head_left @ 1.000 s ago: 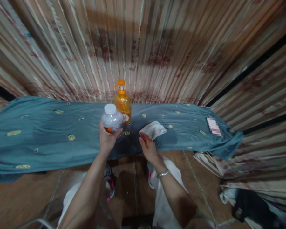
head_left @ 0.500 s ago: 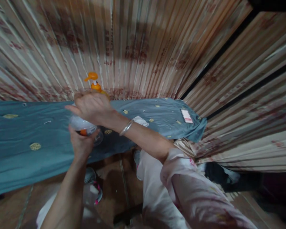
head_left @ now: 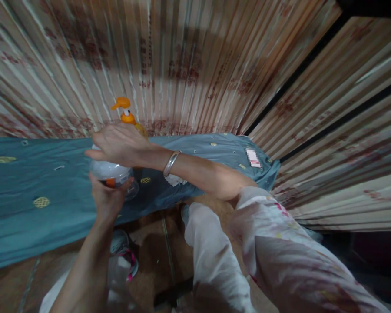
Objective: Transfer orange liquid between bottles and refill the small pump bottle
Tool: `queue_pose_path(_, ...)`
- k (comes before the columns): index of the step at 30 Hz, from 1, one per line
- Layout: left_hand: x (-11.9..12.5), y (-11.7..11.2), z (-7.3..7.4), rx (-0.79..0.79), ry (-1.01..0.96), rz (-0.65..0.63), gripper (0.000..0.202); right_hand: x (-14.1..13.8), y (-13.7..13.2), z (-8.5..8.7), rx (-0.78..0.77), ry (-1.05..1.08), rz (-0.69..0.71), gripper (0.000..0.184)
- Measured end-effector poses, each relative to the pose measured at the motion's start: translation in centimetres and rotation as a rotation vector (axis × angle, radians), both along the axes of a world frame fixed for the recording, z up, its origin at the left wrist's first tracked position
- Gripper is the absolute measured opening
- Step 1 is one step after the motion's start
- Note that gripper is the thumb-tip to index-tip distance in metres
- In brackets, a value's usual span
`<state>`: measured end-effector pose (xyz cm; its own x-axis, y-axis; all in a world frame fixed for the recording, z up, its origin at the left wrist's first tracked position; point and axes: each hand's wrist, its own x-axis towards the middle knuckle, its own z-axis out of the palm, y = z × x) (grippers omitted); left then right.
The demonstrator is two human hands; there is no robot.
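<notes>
My left hand (head_left: 107,195) is wrapped around the lower side of a clear, rounded plastic bottle (head_left: 109,168) with an orange patch on its label. The bottle is tilted above the blue cloth. From above, my right hand (head_left: 122,142) closes over the bottle's top; its fingertips and whatever cap lies under them are hidden. Just behind that hand stands a yellowish bottle with an orange pump head (head_left: 123,104), its lower part covered by my wrist.
Blue patterned cloth (head_left: 65,182) covers a long narrow surface. A crumpled white tissue (head_left: 174,180) lies under my right forearm, and a small blurred white-and-pink item (head_left: 253,158) is at the right end. Pleated curtains (head_left: 189,65) hang behind. My shoes and legs are below on the tiled floor.
My right hand has turned slightly on the bottle's top, and its forearm now lies flatter, over the tissue. The left hand keeps its hold. The view has shifted a little.
</notes>
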<state>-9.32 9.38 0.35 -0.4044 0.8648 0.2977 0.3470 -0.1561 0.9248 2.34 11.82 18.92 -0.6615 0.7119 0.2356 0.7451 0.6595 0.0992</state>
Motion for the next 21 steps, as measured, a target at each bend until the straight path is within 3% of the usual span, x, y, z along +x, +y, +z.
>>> queue_pose_path(3,0.5,-0.4,1.0,-0.064,-0.071,0.021,0.088,0.2,-0.1,0.1,-0.001,-0.037,0.021,0.047)
queue_pose_path(7,0.8,-1.0,1.8,-0.046,-0.177,-0.047,0.080,0.4,-0.5,0.4,0.004,-0.123,0.037,0.052)
queue_pose_path(15,1.4,-1.8,3.1,-0.043,-0.290,-0.080,0.080,1.0,-0.6,2.2,-0.011,-0.260,0.134,0.043)
queue_pose_path(21,1.5,-2.1,3.2,-0.048,-0.261,-0.099,0.084,1.3,-0.8,3.6,-0.022,-0.319,0.207,0.020)
